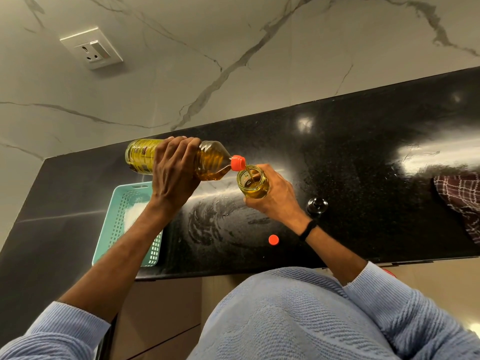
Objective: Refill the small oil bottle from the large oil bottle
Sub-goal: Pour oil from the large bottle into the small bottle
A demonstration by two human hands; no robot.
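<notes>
My left hand (174,175) grips the large oil bottle (211,162) around its middle and holds it nearly level, its orange neck ring over the small bottle. A thin stream of golden oil runs into the open mouth of the small glass oil bottle (253,182), which my right hand (275,197) holds from the right side above the black counter (363,157). The small bottle is partly filled with oil. An orange cap (273,240) lies on the counter near the front edge. A dark round stopper (317,204) sits on the counter to the right of my right hand.
A teal plastic basket (122,216) with something white inside stands at the left, partly under my left forearm. A checked cloth (461,201) lies at the far right. A wall socket (91,48) is on the marble wall behind. The counter surface shows smears.
</notes>
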